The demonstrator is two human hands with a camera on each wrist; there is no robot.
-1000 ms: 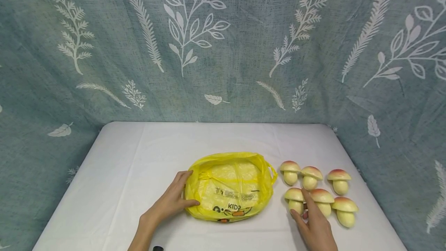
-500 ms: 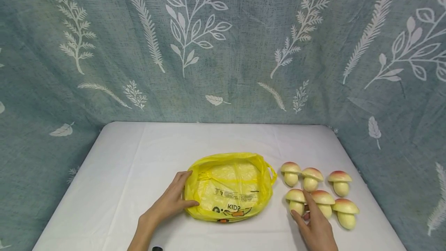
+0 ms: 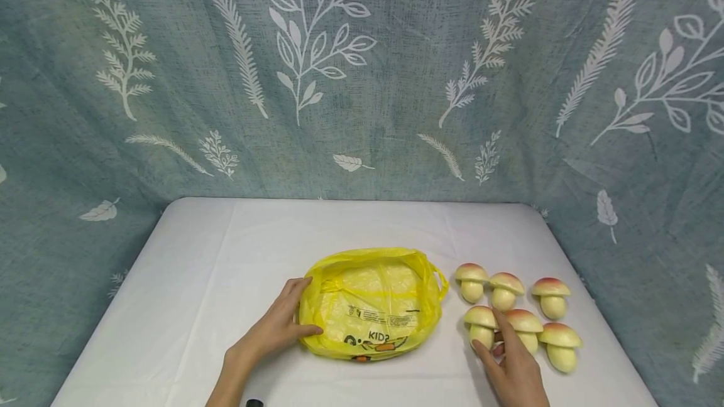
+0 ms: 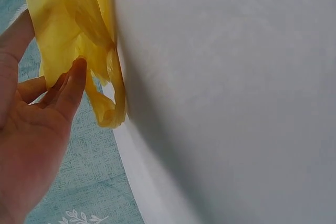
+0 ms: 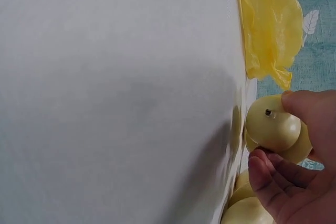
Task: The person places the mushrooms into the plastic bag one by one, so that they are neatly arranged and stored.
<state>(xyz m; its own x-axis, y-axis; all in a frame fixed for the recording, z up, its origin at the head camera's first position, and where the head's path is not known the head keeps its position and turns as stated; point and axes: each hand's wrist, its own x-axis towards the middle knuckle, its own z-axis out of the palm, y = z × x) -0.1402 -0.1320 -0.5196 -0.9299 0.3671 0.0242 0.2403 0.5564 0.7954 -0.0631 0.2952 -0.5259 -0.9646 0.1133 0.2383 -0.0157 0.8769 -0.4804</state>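
White bench (image 3: pixel 198 281): left hand (image 3: pixel 279 325) holds yellow bag (image 3: pixel 373 303); right hand (image 3: pixel 513 362) pinches mushroom (image 3: pixel 480 326); tight spacing risks knocking the neighbouring mushroom (image 3: pixel 525 324).

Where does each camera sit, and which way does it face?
Head: worn on the head, facing forward and down over the table, yellow bag and six mushrooms; left hand and right hand both show.
Left wrist: worn there, facing the bag and table; only the left hand shows.
Right wrist: worn there, facing the gripped mushroom; only the right hand shows.
Shared: head and right wrist both show the bag and gripped mushroom.
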